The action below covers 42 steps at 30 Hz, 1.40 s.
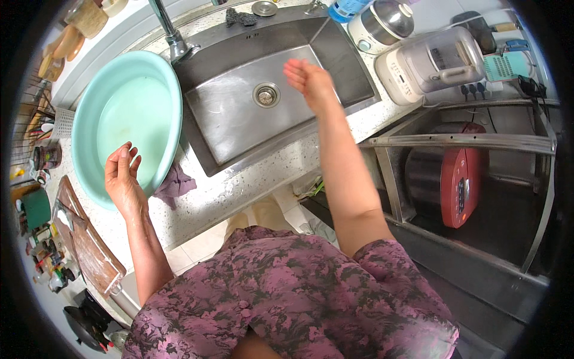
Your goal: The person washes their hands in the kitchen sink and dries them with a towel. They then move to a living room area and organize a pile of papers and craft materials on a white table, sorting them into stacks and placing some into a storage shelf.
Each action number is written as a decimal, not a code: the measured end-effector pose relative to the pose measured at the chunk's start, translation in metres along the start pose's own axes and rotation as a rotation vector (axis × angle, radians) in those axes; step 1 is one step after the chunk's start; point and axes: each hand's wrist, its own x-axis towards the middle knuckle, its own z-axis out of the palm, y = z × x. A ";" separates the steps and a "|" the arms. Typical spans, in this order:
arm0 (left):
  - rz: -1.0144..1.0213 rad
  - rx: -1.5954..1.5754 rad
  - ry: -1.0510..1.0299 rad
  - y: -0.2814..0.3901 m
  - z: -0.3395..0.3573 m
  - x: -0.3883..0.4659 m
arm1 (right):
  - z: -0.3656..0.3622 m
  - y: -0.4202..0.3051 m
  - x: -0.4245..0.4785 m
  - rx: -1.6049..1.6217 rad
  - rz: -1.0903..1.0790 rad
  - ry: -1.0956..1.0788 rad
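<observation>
My left hand (123,177), wet and holding nothing, hovers over the near rim of a mint-green plastic basin (80,134), its fingers loosely bent and apart. Pale, clear water (143,107) appears to lie in the basin, which stands on the counter left of the sink. Over the right part of the stainless-steel sink (233,130) is my right hand (311,83), empty, fingers stretched out and slightly blurred. The sink's drain strainer (267,95) shows in the middle of its floor. A purple cloth (177,185) lies beside the basin on the speckled counter (224,197).
A faucet (177,45) rises behind the sink; a scouring pad (241,18) lies at its back edge. To the right stand a blender-like appliance (430,67) and a small cooker (381,27). A red-and-black rice cooker (462,188) sits in a metal rack. A wooden cutting board (92,256) lies left.
</observation>
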 end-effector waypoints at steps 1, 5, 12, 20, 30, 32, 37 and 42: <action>-0.003 0.032 -0.002 0.001 -0.002 -0.002 | 0.011 0.016 -0.004 -0.237 -0.141 0.052; -0.043 0.140 -0.015 0.001 -0.017 -0.007 | 0.065 0.016 -0.041 -0.113 -0.073 0.056; -0.143 -0.029 -0.006 0.016 -0.044 0.000 | 0.124 0.014 -0.060 -0.089 -0.237 -0.010; -0.389 -0.300 0.093 0.016 -0.066 0.034 | 0.277 0.023 -0.074 -0.078 -0.115 -0.363; -0.744 -0.472 0.297 -0.037 -0.034 0.067 | 0.322 0.197 0.022 0.191 0.527 0.132; -0.869 -0.488 0.387 -0.034 -0.021 0.076 | 0.332 0.182 0.006 0.450 0.715 -0.014; -0.583 -0.938 -0.293 -0.033 0.003 0.109 | 0.334 0.042 -0.064 0.435 0.416 -0.575; -0.552 -0.784 -0.479 0.031 0.097 0.081 | 0.294 0.006 -0.043 -0.347 -0.776 -0.287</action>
